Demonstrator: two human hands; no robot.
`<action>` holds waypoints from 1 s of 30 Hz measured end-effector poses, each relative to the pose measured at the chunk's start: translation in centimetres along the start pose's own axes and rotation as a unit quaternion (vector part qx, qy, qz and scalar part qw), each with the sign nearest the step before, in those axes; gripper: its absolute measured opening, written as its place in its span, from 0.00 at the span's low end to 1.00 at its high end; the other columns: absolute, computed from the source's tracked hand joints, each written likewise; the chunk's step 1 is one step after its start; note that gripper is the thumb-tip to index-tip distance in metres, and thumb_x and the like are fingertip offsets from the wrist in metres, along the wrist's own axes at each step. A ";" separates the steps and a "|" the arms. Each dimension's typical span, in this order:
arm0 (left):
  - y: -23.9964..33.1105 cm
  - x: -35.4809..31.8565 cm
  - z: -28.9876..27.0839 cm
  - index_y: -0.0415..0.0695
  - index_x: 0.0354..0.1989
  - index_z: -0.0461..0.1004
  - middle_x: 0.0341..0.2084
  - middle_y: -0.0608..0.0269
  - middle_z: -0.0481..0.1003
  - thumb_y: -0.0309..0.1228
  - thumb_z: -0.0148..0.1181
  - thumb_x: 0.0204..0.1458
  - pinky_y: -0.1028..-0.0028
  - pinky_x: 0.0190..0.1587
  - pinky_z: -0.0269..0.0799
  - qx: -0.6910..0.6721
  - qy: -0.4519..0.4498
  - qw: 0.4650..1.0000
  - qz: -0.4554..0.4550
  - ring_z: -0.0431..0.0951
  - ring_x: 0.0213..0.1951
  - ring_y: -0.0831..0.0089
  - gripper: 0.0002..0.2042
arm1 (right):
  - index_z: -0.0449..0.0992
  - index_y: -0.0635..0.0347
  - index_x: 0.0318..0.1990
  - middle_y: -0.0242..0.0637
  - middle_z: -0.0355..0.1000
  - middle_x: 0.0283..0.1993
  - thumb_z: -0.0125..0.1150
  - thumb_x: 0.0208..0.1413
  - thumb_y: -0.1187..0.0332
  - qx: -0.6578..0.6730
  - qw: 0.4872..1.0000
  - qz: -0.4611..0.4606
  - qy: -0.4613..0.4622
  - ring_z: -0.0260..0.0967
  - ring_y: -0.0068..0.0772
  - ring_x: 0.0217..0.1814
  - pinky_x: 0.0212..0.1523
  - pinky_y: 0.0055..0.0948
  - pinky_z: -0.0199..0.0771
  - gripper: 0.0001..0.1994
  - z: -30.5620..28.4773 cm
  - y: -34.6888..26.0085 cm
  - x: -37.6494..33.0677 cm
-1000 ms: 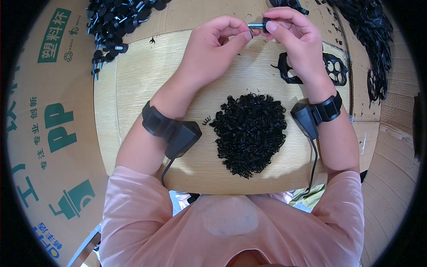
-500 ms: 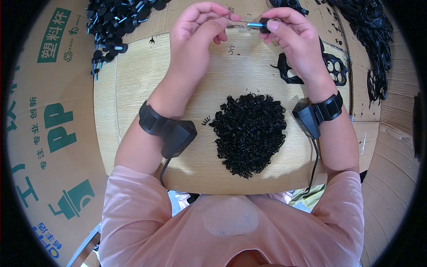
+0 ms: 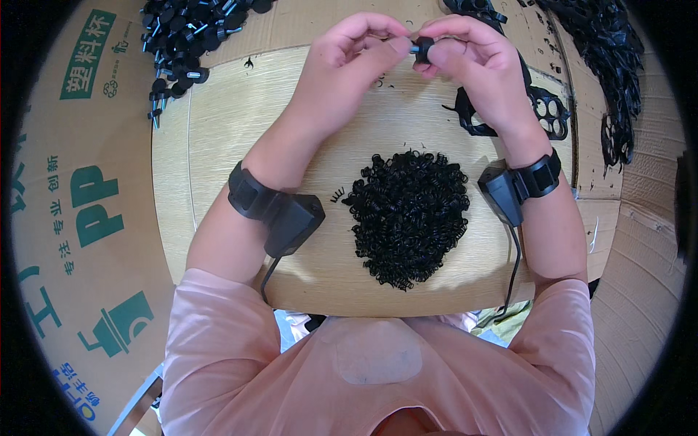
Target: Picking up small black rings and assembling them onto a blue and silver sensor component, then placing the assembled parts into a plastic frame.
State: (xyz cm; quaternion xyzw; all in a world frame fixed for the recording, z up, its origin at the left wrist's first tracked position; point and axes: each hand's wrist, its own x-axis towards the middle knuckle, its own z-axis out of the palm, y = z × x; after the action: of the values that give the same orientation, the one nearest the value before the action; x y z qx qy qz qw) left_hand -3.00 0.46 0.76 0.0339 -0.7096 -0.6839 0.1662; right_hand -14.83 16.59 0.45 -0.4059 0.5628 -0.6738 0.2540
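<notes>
1. Cardboard surface — printed green, spread under and to the left of the work area, curving toward the picture's rim.
2. Pale wooden board — laid on the cardboard, serving as the working top directly in front of the pink-sleeved torso.
3. Heap of small black coil springs — piled near the middle of the board, between the two forearms, closer to the right wrist; one stray spring just beside its left edge.
4. Pile of black knobbed pins — at the upper left corner of the board, spilling onto the cardboard, well apart from both hands.
5. Black plastic frames with round openings — flat on the board's upper right, partly hidden beneath the right hand; more black moulded strips stacked further right.
6. Wrist-worn black units — one strapped on each forearm, each with a cable running back toward the body.
7. Left hand — raised above the far edge of the board, fingers curled narrow, thumb and forefinger pinched onto the small black part.
8. Right hand — opposite, fingertips closed on the same part from the right side; both hands touching at the part.
9. Small black part — held between both sets of fingertips, above the board's far edge; detail too small to resolve.
</notes>
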 end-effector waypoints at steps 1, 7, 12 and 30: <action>0.1 0.0 0.1 0.41 0.45 0.74 0.36 0.66 0.75 0.27 0.57 0.55 0.80 0.37 0.67 -0.008 -0.024 1.000 0.004 0.71 0.36 0.82 0.10 | 0.73 0.64 0.47 0.36 0.75 0.38 0.58 0.58 0.71 -0.003 1.000 0.013 0.008 0.74 0.24 0.36 0.39 0.22 0.75 0.11 -0.3 0.1 -0.1; -0.5 0.0 0.5 0.41 0.45 0.74 0.35 0.67 0.75 0.24 0.62 0.52 0.84 0.36 0.68 0.051 -0.026 0.995 0.080 0.73 0.37 0.84 0.12 | 0.71 0.64 0.49 0.38 0.75 0.40 0.55 0.60 0.70 0.080 0.997 0.014 0.011 0.75 0.27 0.37 0.38 0.24 0.77 0.12 -0.8 0.5 0.1; -0.6 -0.1 0.2 0.40 0.43 0.74 0.34 0.66 0.76 0.26 0.62 0.53 0.83 0.38 0.70 0.085 -0.024 0.996 0.014 0.75 0.36 0.83 0.10 | 0.71 0.64 0.50 0.40 0.74 0.42 0.54 0.60 0.71 0.074 0.996 0.045 -0.021 0.76 0.29 0.37 0.37 0.24 0.78 0.12 -0.9 0.5 0.1; -1.1 -0.2 0.3 0.41 0.37 0.75 0.29 0.72 0.75 0.26 0.60 0.55 0.85 0.35 0.66 0.072 -0.026 0.997 -0.008 0.72 0.32 0.87 0.04 | 0.73 0.64 0.45 0.36 0.74 0.31 0.53 0.62 0.62 0.051 0.994 0.085 -0.043 0.73 0.25 0.30 0.31 0.21 0.73 0.13 -0.3 -0.2 0.2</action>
State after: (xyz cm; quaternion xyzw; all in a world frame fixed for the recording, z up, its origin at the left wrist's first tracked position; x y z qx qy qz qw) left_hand -3.07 0.72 -0.38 0.0338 -0.7607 -0.6330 0.1397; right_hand -15.11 16.67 0.71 -0.3713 0.5491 -0.6595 0.3546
